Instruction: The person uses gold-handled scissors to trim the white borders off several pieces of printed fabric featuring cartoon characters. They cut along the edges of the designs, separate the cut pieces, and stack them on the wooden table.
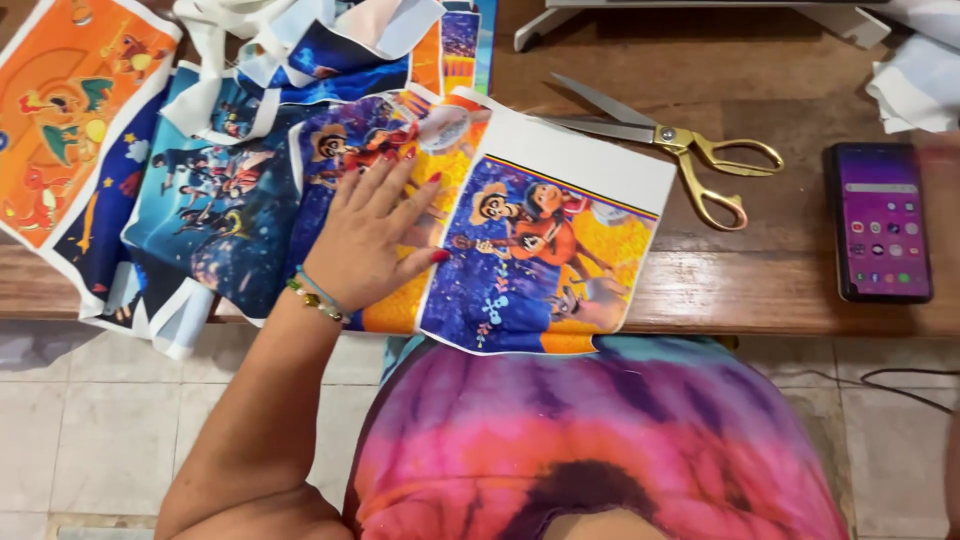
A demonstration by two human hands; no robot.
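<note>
Scissors (665, 140), gold handles, steel blades parted, lie flat on the wooden counter (780, 270), well to the right of the fingers (395, 185) and slightly above them. Smartphone (879, 221), screen lit purple with icon rows, lies face up further right, near the counter's edge. Orange cartoon print (60, 110) far left of the fingers, overhanging the front edge. Heap of white-bordered blue fabric pieces (290, 40) above the fingers. White cloth (915, 85) at the upper right corner. Pale tiled floor (90, 420) below the counter.
</note>
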